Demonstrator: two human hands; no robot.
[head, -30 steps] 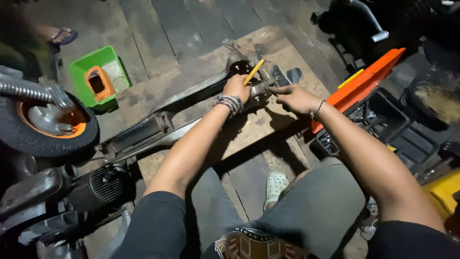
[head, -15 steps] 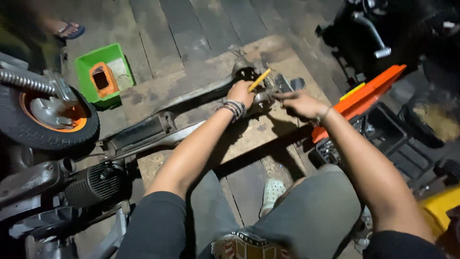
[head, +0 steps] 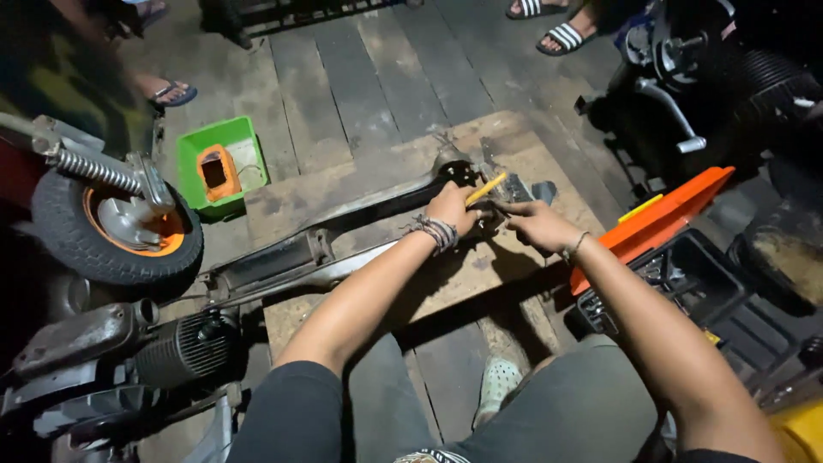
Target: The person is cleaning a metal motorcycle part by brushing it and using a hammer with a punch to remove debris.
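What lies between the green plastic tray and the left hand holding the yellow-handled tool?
In the head view, bare wooden board and the long grey metal frame part lie between the green plastic tray and the left hand.

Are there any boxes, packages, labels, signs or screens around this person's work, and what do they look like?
Green box: on the plank floor left of the hands, square, open-topped, bright green.
Orange container: inside the green box, small, with a dark opening.
Toolbox: right of the right hand, black tray with an orange lid raised and a yellow latch.
No labels, signs or screens can be made out.
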